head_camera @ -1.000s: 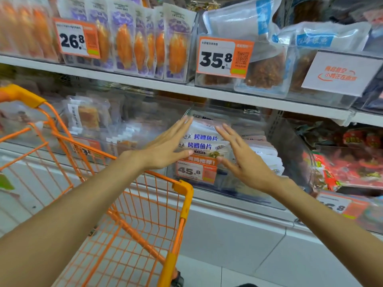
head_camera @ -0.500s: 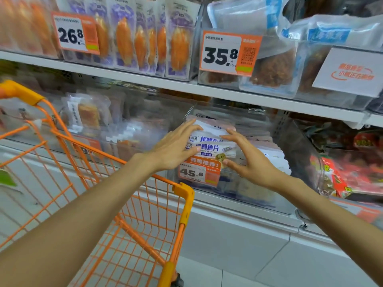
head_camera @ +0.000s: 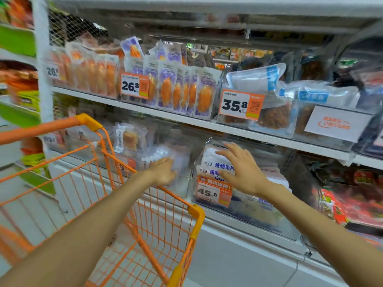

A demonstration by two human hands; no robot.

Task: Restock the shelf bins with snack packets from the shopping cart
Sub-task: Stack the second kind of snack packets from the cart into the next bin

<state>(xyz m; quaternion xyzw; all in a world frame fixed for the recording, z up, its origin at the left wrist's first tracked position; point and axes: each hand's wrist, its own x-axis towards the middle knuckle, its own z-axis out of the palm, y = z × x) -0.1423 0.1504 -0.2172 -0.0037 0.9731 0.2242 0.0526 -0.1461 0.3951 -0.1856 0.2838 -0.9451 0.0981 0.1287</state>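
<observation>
A clear shelf bin [head_camera: 244, 212] on the lower shelf holds white snack packets [head_camera: 213, 164] with blue print and carries a 45.8 price tag. My right hand [head_camera: 240, 168] hovers in front of these packets with fingers spread, holding nothing. My left hand [head_camera: 163, 171] reaches with straight fingers to the clear bin [head_camera: 182, 162] just to the left and touches the pale packets there. The orange shopping cart [head_camera: 194, 212] stands below my left arm; its basket shows no packets in the visible part.
The upper shelf [head_camera: 186, 118] carries bins of orange-and-purple packets [head_camera: 182, 92] tagged 26.8 and blue-and-white packets [head_camera: 259, 77] tagged 35.8. Red packets [head_camera: 352, 204] lie at the lower right. A white upright post [head_camera: 42, 65] and another shelf unit stand at the left.
The view tilted up and swung right. My left hand moved left from the 45.8 bin to the neighbouring bin. My right hand stayed in front of the white packets.
</observation>
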